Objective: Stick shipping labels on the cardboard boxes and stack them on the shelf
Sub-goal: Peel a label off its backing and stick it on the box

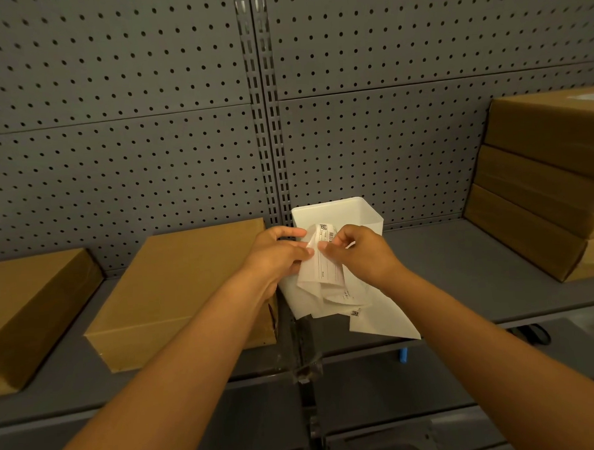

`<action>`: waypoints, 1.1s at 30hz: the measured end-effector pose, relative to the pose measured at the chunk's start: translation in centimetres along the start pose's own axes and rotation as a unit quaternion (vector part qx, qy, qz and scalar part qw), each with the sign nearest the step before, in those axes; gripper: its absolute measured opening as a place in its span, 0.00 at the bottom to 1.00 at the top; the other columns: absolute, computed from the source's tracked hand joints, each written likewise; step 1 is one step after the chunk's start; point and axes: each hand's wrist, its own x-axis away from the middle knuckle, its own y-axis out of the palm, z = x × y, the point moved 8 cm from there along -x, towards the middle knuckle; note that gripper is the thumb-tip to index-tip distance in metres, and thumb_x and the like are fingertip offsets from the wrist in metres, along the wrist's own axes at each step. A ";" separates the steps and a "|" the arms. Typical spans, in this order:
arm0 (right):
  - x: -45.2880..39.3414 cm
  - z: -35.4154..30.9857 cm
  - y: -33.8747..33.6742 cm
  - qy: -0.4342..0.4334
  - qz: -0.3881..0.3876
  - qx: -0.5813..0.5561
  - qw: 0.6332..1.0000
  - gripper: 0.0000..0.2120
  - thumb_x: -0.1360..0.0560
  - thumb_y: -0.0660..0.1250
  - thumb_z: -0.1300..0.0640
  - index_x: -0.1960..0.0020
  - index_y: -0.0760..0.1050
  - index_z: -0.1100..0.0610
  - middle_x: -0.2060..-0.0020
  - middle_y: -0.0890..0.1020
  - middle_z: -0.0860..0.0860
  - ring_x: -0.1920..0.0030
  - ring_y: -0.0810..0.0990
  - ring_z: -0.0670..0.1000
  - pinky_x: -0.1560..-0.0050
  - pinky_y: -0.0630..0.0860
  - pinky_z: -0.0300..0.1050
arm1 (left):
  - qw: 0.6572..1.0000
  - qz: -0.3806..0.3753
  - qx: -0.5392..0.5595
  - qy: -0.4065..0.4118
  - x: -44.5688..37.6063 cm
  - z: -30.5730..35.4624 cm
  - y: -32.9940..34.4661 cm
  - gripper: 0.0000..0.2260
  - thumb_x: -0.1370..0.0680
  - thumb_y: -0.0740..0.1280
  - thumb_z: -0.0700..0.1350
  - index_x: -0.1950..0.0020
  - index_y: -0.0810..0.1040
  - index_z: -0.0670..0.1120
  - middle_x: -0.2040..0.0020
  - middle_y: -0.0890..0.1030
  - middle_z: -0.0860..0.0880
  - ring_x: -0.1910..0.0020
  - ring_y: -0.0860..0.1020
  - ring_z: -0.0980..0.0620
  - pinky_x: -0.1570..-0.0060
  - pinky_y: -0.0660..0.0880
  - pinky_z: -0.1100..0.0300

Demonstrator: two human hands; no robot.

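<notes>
Head view: shipping label (326, 257) held above the shelf (461, 285) edge, in front of a white bin (339, 212), long axis running away from the person. Left hand (278, 251) pinches its left edge; right hand (361, 251) pinches the top corner, apparently peeling backing. Nearest unlabelled cardboard box (186, 291) lies just left of the left hand. Stacked boxes (542, 187) sit well right.
</notes>
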 end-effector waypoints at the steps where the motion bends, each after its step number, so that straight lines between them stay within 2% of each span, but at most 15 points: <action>1: 0.1 -0.2 0.0 -0.007 0.000 0.002 1.000 0.14 0.27 0.70 0.47 0.60 0.72 0.57 0.52 0.79 0.51 0.55 0.78 0.47 0.57 0.76 0.42 | 1.000 0.006 -0.007 0.002 0.0 0.1 -0.2 0.15 0.29 0.71 0.31 0.45 0.77 0.44 0.47 0.81 0.41 0.50 0.82 0.46 0.56 0.81 0.57; 4: 0.0 -0.6 -0.5 -0.031 0.027 0.024 0.999 0.10 0.30 0.73 0.46 0.60 0.78 0.52 0.48 0.74 0.49 0.50 0.73 0.48 0.52 0.71 0.41 | 1.000 0.008 0.010 -0.003 0.0 0.1 -0.3 0.14 0.29 0.73 0.33 0.46 0.78 0.44 0.47 0.81 0.42 0.50 0.82 0.47 0.56 0.81 0.57; 7: 0.3 -1.1 -0.1 -0.052 -0.005 0.022 0.998 0.09 0.29 0.72 0.47 0.59 0.79 0.52 0.52 0.77 0.47 0.53 0.73 0.45 0.53 0.68 0.38 | 1.000 0.002 0.023 0.000 0.3 0.2 -0.1 0.16 0.30 0.73 0.33 0.44 0.77 0.41 0.47 0.81 0.41 0.50 0.82 0.47 0.54 0.81 0.58; 9: 0.5 -1.2 0.2 -0.048 -0.020 -0.005 0.999 0.11 0.29 0.71 0.46 0.57 0.79 0.54 0.54 0.78 0.46 0.55 0.75 0.44 0.53 0.69 0.38 | 1.000 -0.001 0.028 0.001 0.4 0.2 0.0 0.18 0.30 0.73 0.32 0.42 0.76 0.40 0.48 0.81 0.42 0.51 0.82 0.47 0.55 0.81 0.59; 13: 0.5 -0.8 0.9 -0.014 -0.055 -0.054 0.997 0.15 0.30 0.72 0.44 0.54 0.79 0.56 0.56 0.82 0.49 0.55 0.81 0.48 0.53 0.79 0.43 | 1.000 0.001 0.012 0.008 0.4 0.3 -0.1 0.17 0.30 0.74 0.33 0.43 0.77 0.41 0.49 0.82 0.42 0.54 0.82 0.50 0.61 0.81 0.63; 17: 0.6 -0.7 1.3 0.008 -0.083 -0.091 0.992 0.16 0.30 0.72 0.47 0.53 0.79 0.59 0.59 0.84 0.52 0.60 0.84 0.48 0.58 0.81 0.39 | 0.999 0.005 -0.039 0.028 0.5 0.6 -0.2 0.15 0.29 0.73 0.34 0.44 0.78 0.42 0.54 0.83 0.46 0.58 0.82 0.54 0.66 0.79 0.67; 19: 0.6 -0.5 1.5 0.020 -0.096 -0.095 0.991 0.16 0.29 0.72 0.48 0.53 0.80 0.61 0.57 0.84 0.53 0.59 0.85 0.50 0.56 0.81 0.41 | 0.997 0.007 -0.058 0.041 0.5 0.8 -0.3 0.14 0.28 0.71 0.33 0.43 0.77 0.41 0.54 0.83 0.45 0.58 0.81 0.53 0.63 0.79 0.66; 22: 0.7 -0.5 1.7 0.031 -0.112 -0.101 0.988 0.15 0.29 0.72 0.49 0.52 0.81 0.62 0.56 0.85 0.54 0.58 0.85 0.51 0.53 0.81 0.44 | 0.995 0.005 -0.083 0.060 0.5 1.0 -0.3 0.14 0.27 0.71 0.33 0.44 0.76 0.41 0.51 0.83 0.41 0.55 0.82 0.49 0.55 0.80 0.59; 25: 0.8 -0.5 1.8 0.037 -0.120 -0.106 0.986 0.12 0.28 0.72 0.52 0.53 0.81 0.61 0.56 0.84 0.54 0.57 0.85 0.52 0.53 0.81 0.44 | 0.991 0.002 -0.110 0.073 0.5 1.0 -0.3 0.13 0.28 0.72 0.34 0.45 0.77 0.43 0.52 0.84 0.41 0.51 0.82 0.46 0.50 0.80 0.54; 29: 0.9 -0.4 1.8 0.045 -0.119 -0.105 0.986 0.08 0.28 0.72 0.54 0.54 0.81 0.60 0.56 0.84 0.55 0.57 0.84 0.51 0.54 0.80 0.42 | 0.987 0.002 -0.141 0.081 0.4 1.0 -0.2 0.12 0.27 0.71 0.35 0.46 0.77 0.46 0.54 0.84 0.44 0.51 0.82 0.46 0.48 0.80 0.52; 33: 1.0 -0.2 1.9 0.052 -0.113 -0.099 0.987 0.07 0.28 0.72 0.55 0.54 0.81 0.59 0.56 0.84 0.54 0.59 0.84 0.49 0.56 0.80 0.40 | 0.983 0.001 -0.163 0.089 0.5 1.0 -0.1 0.13 0.26 0.70 0.35 0.44 0.77 0.46 0.54 0.84 0.44 0.51 0.82 0.47 0.50 0.80 0.55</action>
